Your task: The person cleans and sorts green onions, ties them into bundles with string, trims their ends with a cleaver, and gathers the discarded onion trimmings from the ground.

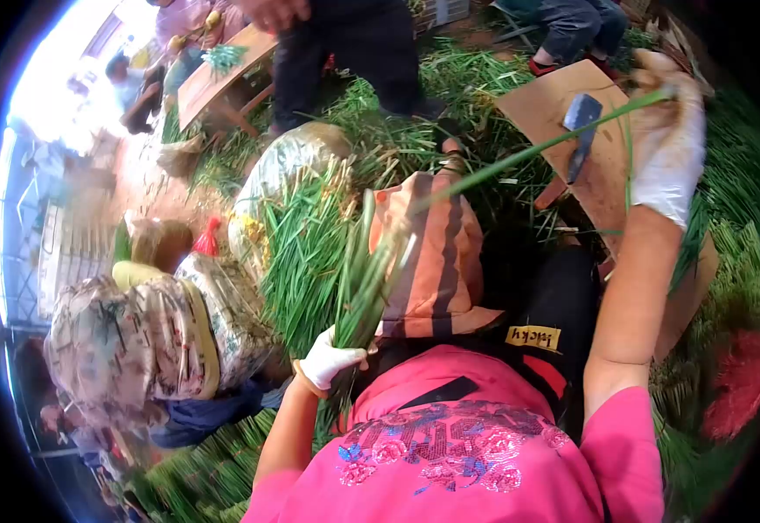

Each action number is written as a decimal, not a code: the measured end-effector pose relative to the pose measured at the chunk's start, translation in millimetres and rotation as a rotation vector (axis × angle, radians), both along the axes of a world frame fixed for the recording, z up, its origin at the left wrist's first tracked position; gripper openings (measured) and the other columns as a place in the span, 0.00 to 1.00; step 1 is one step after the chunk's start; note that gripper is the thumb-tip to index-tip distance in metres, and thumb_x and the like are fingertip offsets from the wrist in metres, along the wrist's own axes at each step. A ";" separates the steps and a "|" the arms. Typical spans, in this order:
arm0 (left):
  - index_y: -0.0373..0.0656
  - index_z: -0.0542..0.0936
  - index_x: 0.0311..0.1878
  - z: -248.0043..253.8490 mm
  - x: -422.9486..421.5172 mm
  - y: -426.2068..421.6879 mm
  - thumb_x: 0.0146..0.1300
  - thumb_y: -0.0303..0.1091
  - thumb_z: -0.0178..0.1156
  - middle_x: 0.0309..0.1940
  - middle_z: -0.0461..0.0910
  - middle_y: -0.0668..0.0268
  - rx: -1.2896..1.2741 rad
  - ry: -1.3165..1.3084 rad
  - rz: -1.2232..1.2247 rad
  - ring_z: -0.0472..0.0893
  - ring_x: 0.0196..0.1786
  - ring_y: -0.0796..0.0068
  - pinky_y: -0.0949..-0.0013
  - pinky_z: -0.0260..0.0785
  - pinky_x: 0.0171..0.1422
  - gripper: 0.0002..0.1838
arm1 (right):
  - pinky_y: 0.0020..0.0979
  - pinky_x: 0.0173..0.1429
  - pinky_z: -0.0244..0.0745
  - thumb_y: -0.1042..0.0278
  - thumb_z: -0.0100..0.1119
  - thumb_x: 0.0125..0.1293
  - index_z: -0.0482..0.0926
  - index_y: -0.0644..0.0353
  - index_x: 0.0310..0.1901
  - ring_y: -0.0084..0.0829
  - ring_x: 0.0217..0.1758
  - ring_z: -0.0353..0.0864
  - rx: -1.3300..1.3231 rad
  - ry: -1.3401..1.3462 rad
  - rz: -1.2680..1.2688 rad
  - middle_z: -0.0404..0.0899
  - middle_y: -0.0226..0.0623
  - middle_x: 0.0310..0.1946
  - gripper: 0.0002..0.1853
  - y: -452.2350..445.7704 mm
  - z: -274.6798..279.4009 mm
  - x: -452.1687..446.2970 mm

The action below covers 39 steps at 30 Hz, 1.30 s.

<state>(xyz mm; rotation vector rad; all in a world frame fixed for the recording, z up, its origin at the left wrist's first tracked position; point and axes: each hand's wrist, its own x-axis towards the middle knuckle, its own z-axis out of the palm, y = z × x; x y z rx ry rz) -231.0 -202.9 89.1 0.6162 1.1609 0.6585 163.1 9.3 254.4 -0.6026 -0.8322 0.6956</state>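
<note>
My left hand, in a white glove, is closed around a bunch of green stalks in front of my lap. My right hand, gloved too, is raised at the upper right, its fingers closed on a long green stalk that slants down towards the bunch. Motion blurs the stalk's lower end. Beside the left hand, a thick heap of cut green stalks leans on a clear plastic sack. An orange striped cloth lies over my knee.
A cleaver rests on a wooden board below the right hand. Stuffed floral sacks stand at the left. Loose greens cover the floor, and a person in dark trousers stands ahead. A red bag lies far right.
</note>
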 end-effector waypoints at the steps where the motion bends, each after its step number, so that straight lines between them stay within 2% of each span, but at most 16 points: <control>1: 0.37 0.76 0.49 13.6 3.0 2.5 0.49 0.29 0.68 0.34 0.80 0.62 -0.003 0.039 0.022 0.80 0.29 0.72 0.71 0.72 0.36 0.22 | 0.28 0.55 0.73 0.66 0.52 0.66 0.77 0.66 0.46 0.30 0.44 0.79 0.003 -0.191 0.032 0.80 0.43 0.46 0.13 4.3 -5.0 4.2; 4: 0.38 0.75 0.52 -6.0 -4.8 0.3 0.51 0.26 0.66 0.35 0.80 0.65 0.044 -0.056 0.181 0.79 0.35 0.73 0.69 0.73 0.42 0.22 | 0.29 0.51 0.74 0.70 0.58 0.60 0.78 0.60 0.52 0.29 0.43 0.80 -0.096 -0.997 -0.208 0.80 0.37 0.42 0.17 -0.6 -43.5 -23.2; 6: 0.38 0.74 0.53 -10.0 4.3 8.8 0.52 0.24 0.66 0.36 0.80 0.65 0.183 0.044 0.219 0.80 0.38 0.74 0.70 0.73 0.44 0.23 | 0.28 0.55 0.71 0.74 0.61 0.57 0.76 0.58 0.53 0.25 0.49 0.78 -0.807 -1.315 0.315 0.78 0.35 0.47 0.19 -23.6 -71.6 -47.6; 7: 0.38 0.74 0.54 -12.6 10.2 13.9 0.53 0.24 0.65 0.37 0.80 0.65 0.248 0.092 0.234 0.80 0.40 0.75 0.70 0.73 0.45 0.23 | 0.24 0.53 0.72 0.73 0.62 0.58 0.73 0.58 0.56 0.23 0.49 0.77 -0.299 -1.219 0.617 0.77 0.33 0.47 0.22 -27.9 -131.2 -52.6; 8: 0.38 0.72 0.57 -10.4 16.7 20.1 0.55 0.22 0.63 0.43 0.80 0.65 0.305 0.139 0.169 0.79 0.44 0.78 0.71 0.73 0.49 0.25 | 0.24 0.55 0.71 0.70 0.63 0.60 0.68 0.61 0.59 0.23 0.51 0.75 -0.614 -0.502 1.064 0.76 0.34 0.49 0.25 -50.6 -164.3 -78.7; 9: 0.37 0.64 0.65 -11.3 28.6 24.3 0.53 0.26 0.66 0.55 0.76 0.56 0.297 0.176 0.192 0.78 0.54 0.67 0.67 0.70 0.57 0.35 | 0.28 0.57 0.71 0.68 0.61 0.64 0.66 0.65 0.60 0.24 0.52 0.75 -0.658 -0.279 1.256 0.74 0.33 0.51 0.25 -69.8 -189.2 -99.8; 11: 0.36 0.54 0.71 1.5 46.4 29.4 0.52 0.34 0.69 0.61 0.68 0.52 0.721 0.727 -0.124 0.71 0.61 0.62 0.67 0.64 0.64 0.46 | 0.25 0.53 0.72 0.68 0.59 0.65 0.71 0.66 0.57 0.22 0.47 0.77 -0.719 -0.155 1.135 0.78 0.30 0.43 0.21 -102.1 -200.1 -137.8; 14: 0.37 0.45 0.74 17.4 62.6 30.8 0.50 0.51 0.70 0.65 0.63 0.51 0.896 0.798 -0.337 0.67 0.65 0.60 0.66 0.60 0.68 0.58 | 0.27 0.54 0.73 0.71 0.57 0.64 0.74 0.64 0.54 0.26 0.48 0.78 -0.909 0.286 0.970 0.79 0.34 0.46 0.17 -106.8 -185.3 -160.1; 15: 0.40 0.43 0.75 14.3 56.4 30.2 0.49 0.53 0.71 0.64 0.63 0.52 0.547 0.479 -0.220 0.69 0.62 0.61 0.63 0.62 0.65 0.60 | 0.28 0.54 0.73 0.72 0.56 0.64 0.74 0.64 0.55 0.27 0.48 0.78 -0.905 0.293 0.977 0.79 0.35 0.47 0.17 -107.3 -183.0 -156.6; 17: 0.43 0.41 0.75 10.4 49.5 41.8 0.48 0.53 0.72 0.64 0.63 0.54 0.420 0.156 0.044 0.71 0.59 0.63 0.61 0.64 0.63 0.61 | 0.30 0.55 0.74 0.73 0.55 0.64 0.74 0.65 0.56 0.28 0.50 0.78 -0.899 0.300 1.002 0.79 0.36 0.48 0.18 -108.1 -178.9 -149.0; 22: 0.44 0.52 0.71 5.7 63.8 50.0 0.49 0.35 0.72 0.57 0.69 0.58 0.100 -0.235 -0.219 0.76 0.53 0.63 0.61 0.69 0.57 0.49 | 0.31 0.59 0.71 0.74 0.60 0.60 0.69 0.61 0.62 0.29 0.56 0.75 -0.870 0.085 1.179 0.76 0.36 0.54 0.26 -104.0 -140.3 -142.3; 25: 0.40 0.66 0.63 4.0 60.8 50.0 0.50 0.28 0.69 0.44 0.78 0.61 -0.062 -0.294 -0.206 0.81 0.43 0.67 0.64 0.77 0.43 0.36 | 0.28 0.56 0.71 0.71 0.61 0.62 0.66 0.60 0.64 0.27 0.56 0.73 -0.668 0.174 0.812 0.72 0.35 0.59 0.28 -75.9 -179.8 -127.6; 27: 0.39 0.69 0.59 11.8 58.6 49.3 0.50 0.28 0.69 0.41 0.78 0.62 0.004 -0.265 -0.149 0.81 0.40 0.69 0.66 0.76 0.41 0.31 | 0.27 0.53 0.72 0.74 0.56 0.66 0.68 0.62 0.61 0.26 0.49 0.76 -0.369 -0.120 0.402 0.74 0.37 0.57 0.22 -57.2 -166.4 -96.7; 30: 0.39 0.71 0.58 -3.6 57.9 43.4 0.51 0.28 0.67 0.39 0.79 0.63 0.131 -0.158 0.035 0.80 0.35 0.73 0.70 0.74 0.39 0.29 | 0.25 0.39 0.74 0.81 0.52 0.65 0.75 0.67 0.51 0.21 0.38 0.79 -0.361 -0.344 0.281 0.81 0.37 0.48 0.13 -74.3 -131.6 -77.4; 33: 0.39 0.70 0.58 -15.7 53.9 42.8 0.51 0.24 0.65 0.40 0.79 0.65 0.147 -0.065 0.046 0.78 0.37 0.77 0.72 0.72 0.42 0.28 | 0.31 0.32 0.71 0.65 0.63 0.59 0.79 0.59 0.46 0.30 0.28 0.78 0.071 -1.342 -0.029 0.78 0.33 0.29 0.14 -82.3 -111.3 -92.9; 39: 0.38 0.70 0.58 -15.8 69.1 40.5 0.51 0.20 0.64 0.43 0.79 0.66 0.431 0.335 -0.030 0.77 0.44 0.79 0.72 0.72 0.49 0.28 | 0.37 0.34 0.72 0.56 0.64 0.54 0.79 0.59 0.40 0.42 0.29 0.78 -0.029 -1.549 0.218 0.76 0.40 0.22 0.17 -65.3 -135.4 -130.4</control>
